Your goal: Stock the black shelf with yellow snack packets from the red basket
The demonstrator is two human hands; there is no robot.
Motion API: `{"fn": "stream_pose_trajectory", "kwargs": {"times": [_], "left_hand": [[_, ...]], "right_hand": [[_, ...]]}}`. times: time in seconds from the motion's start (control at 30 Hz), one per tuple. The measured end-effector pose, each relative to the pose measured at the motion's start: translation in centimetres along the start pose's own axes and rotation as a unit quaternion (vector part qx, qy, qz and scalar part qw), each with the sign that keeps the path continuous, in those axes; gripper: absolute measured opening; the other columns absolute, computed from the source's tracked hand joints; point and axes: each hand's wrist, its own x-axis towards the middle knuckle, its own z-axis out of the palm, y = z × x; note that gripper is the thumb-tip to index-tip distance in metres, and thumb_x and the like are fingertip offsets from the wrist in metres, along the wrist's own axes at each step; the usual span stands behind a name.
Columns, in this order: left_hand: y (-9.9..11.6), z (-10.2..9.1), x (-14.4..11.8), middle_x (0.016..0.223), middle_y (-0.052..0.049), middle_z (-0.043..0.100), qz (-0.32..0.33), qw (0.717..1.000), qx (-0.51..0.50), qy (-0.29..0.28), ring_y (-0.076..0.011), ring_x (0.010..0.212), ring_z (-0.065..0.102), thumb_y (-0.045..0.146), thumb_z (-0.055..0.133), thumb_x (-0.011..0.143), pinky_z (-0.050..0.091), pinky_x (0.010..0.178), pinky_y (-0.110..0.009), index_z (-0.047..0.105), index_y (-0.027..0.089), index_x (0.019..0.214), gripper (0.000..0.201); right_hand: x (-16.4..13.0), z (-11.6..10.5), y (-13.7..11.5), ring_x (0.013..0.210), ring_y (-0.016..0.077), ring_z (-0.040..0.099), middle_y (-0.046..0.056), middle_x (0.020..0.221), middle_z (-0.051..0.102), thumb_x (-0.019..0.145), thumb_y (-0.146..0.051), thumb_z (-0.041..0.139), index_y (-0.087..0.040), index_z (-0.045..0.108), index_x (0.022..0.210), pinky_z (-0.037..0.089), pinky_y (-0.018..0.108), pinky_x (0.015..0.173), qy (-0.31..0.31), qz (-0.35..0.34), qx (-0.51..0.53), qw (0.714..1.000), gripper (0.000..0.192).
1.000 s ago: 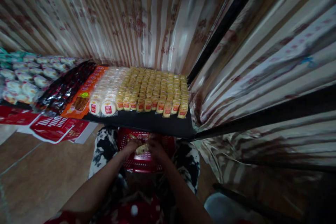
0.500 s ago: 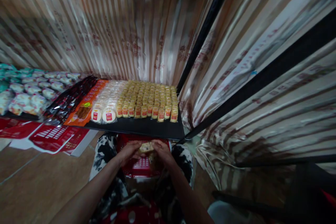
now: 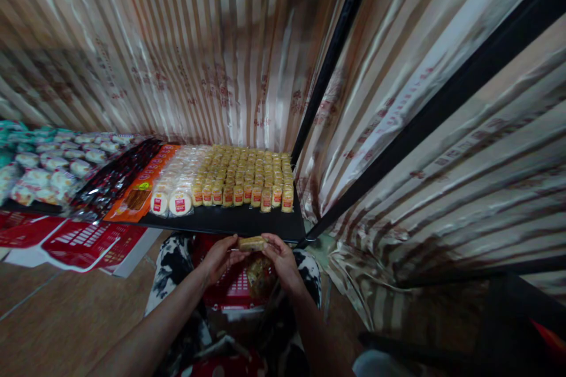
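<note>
Between my two hands is a small yellowish packaged snack [image 3: 252, 243], held level by its ends above a red basket [image 3: 232, 285]. My left hand [image 3: 223, 256] is closed on its left end, and my right hand [image 3: 279, 256] pinches the right end. Lower in the basket lie more wrapped yellow snacks [image 3: 260, 277], partly hidden by my right hand. Just beyond my hands, a black shelf [image 3: 230, 221] carries tight rows of similar yellow packs [image 3: 247, 179] with red labels.
Left along the shelf are round white packs [image 3: 180, 203], an orange packet [image 3: 137, 194], dark shiny packets [image 3: 115, 177] and white bags [image 3: 53, 171]. Black shelf posts [image 3: 336, 53] rise at the corner before striped curtains [image 3: 212, 59]. A red and white box [image 3: 84, 241] lies on the floor at left.
My hands have turned the snack so that a narrower side shows, and my right-hand fingers have shifted on it. The view has tilted slightly, and more of the basket's snacks show.
</note>
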Motion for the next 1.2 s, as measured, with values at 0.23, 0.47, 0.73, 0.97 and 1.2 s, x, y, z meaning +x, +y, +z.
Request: {"fn": "stream_pose_trajectory", "kwargs": {"times": [0.23,0.47,0.73,0.97,1.2], "left_hand": [[0.0,1.9,0.6,0.088,-0.005,0.067,0.089,0.991,0.102,0.018,-0.0126,0.076,0.063,0.015,0.067,0.067,0.050,0.072,-0.024,0.060,0.014,0.091,0.025],[-0.3,3.4,1.0,0.085,-0.002,0.066,0.166,0.971,0.171,0.002,-0.0130,0.081,0.062,0.009,0.056,0.067,0.049,0.075,-0.024,0.051,0.014,0.109,0.043],[-0.6,3.8,2.0,0.110,-0.006,0.058,0.265,0.910,0.317,0.036,-0.0152,0.098,0.056,0.007,0.051,0.069,0.045,0.088,-0.027,0.055,0.016,0.110,0.042],[-0.9,4.1,2.6,0.106,-0.006,0.055,0.303,0.856,0.417,0.039,-0.0164,0.097,0.053,0.008,0.051,0.068,0.042,0.089,-0.029,0.057,0.017,0.106,0.040],[-2.8,5.3,4.7,0.104,-0.007,0.057,0.261,0.847,0.462,0.038,-0.0176,0.094,0.055,0.014,0.056,0.068,0.042,0.086,-0.028,0.054,0.014,0.108,0.041]], "right_hand": [[-1.3,-0.9,0.5,0.105,0.0235,0.056,0.006,0.116,0.060,0.062,-0.040,0.072,-0.021,0.064,0.089,0.040,0.040,0.096,0.021,-0.040,0.052,0.998,0.034],[-1.3,-0.7,0.1,0.116,0.0219,0.050,0.007,0.132,0.048,0.066,-0.033,0.071,-0.027,0.045,0.124,0.040,0.040,0.099,0.051,-0.013,0.171,0.984,0.064],[-1.0,-0.3,0.4,0.105,0.0204,0.058,0.007,0.115,0.060,0.068,-0.042,0.067,-0.022,0.053,0.115,0.047,0.036,0.092,0.080,-0.009,0.158,0.984,0.053],[0.2,-0.7,0.1,0.097,0.0207,0.061,0.008,0.110,0.062,0.068,-0.041,0.066,-0.021,0.050,0.114,0.050,0.034,0.084,0.106,-0.023,0.125,0.986,0.053],[2.2,-0.9,-1.7,0.092,0.0194,0.062,0.007,0.102,0.064,0.067,-0.036,0.063,-0.019,0.043,0.118,0.049,0.034,0.084,0.139,-0.098,0.042,0.985,0.057]]}}
